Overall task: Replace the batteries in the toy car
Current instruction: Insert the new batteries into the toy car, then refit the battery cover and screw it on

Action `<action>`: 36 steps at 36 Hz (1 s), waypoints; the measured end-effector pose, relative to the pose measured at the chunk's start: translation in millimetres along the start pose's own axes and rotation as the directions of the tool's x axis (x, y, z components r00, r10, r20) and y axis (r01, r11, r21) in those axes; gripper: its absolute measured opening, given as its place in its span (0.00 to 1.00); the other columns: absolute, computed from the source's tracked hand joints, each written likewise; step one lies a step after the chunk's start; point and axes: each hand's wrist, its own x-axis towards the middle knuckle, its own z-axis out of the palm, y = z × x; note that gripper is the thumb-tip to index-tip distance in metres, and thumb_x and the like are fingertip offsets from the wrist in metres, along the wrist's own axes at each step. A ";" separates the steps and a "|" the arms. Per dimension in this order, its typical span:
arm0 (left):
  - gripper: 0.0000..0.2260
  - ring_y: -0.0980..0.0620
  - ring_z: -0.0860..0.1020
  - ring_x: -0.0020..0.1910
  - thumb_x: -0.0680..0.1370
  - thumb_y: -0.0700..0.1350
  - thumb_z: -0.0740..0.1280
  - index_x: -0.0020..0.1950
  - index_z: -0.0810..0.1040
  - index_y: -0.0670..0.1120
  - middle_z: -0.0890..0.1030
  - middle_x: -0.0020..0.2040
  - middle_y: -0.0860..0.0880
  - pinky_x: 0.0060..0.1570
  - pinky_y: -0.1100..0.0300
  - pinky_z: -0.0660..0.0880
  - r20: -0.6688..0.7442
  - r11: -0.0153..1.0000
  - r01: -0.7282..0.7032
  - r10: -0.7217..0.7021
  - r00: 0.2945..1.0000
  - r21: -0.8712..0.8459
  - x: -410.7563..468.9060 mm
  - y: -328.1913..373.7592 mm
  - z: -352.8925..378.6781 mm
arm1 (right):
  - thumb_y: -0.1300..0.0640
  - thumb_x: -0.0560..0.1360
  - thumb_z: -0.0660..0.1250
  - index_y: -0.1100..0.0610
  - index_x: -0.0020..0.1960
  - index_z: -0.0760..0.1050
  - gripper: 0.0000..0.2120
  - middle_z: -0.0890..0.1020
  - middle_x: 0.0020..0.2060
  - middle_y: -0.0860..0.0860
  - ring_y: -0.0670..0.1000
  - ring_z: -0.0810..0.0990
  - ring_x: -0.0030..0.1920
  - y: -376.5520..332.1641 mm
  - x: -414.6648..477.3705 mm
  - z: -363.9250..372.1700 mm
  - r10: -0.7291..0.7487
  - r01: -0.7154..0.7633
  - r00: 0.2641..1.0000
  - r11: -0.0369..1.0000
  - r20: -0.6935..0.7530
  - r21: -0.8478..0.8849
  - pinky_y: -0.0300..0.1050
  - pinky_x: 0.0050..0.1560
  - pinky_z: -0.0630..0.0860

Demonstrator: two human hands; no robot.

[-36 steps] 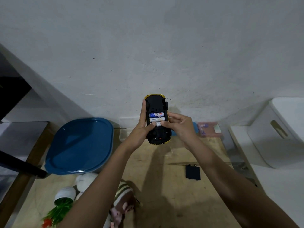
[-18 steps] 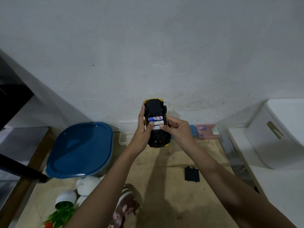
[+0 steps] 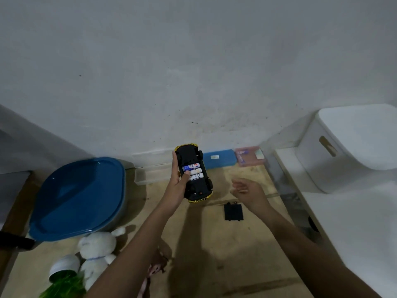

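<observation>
Gripping upturned toy car [image 3: 198,188]: left hand [image 3: 176,187] only

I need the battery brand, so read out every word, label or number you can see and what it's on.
On the batteries in the toy car: coloured print, too blurred to read.
On the blue box: a white sticker, too small to read.
On the pink box: print too blurred to read.
No text here is legible.
</observation>
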 end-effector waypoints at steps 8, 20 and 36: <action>0.29 0.50 0.72 0.65 0.82 0.44 0.56 0.74 0.43 0.64 0.65 0.71 0.54 0.62 0.49 0.72 0.008 1.000 0.029 -0.029 1.000 0.001 10.1 -6.3 6.3 | 0.61 0.66 0.77 0.63 0.62 0.71 0.28 0.71 0.57 0.56 0.55 0.75 0.56 37.8 -12.2 2.4 0.040 -0.016 0.996 0.953 0.076 -0.304 0.44 0.58 0.73; 0.30 0.50 0.70 0.68 0.82 0.44 0.56 0.74 0.43 0.64 0.62 0.75 0.52 0.63 0.50 0.72 0.035 0.999 0.044 -0.044 0.998 -0.003 17.1 -17.2 4.5 | 0.60 0.64 0.77 0.61 0.57 0.71 0.25 0.69 0.56 0.54 0.54 0.73 0.56 49.1 -10.8 8.3 0.124 -0.079 0.984 0.944 0.125 -0.321 0.45 0.57 0.71; 0.31 0.48 0.71 0.67 0.82 0.43 0.57 0.74 0.43 0.66 0.64 0.74 0.49 0.62 0.49 0.72 0.020 0.998 0.058 -0.057 0.998 -0.027 17.5 -19.1 -12.2 | 0.70 0.71 0.68 0.56 0.40 0.70 0.11 0.75 0.37 0.52 0.54 0.75 0.45 39.7 3.7 3.4 0.185 -0.185 0.977 0.983 0.109 -0.012 0.38 0.43 0.74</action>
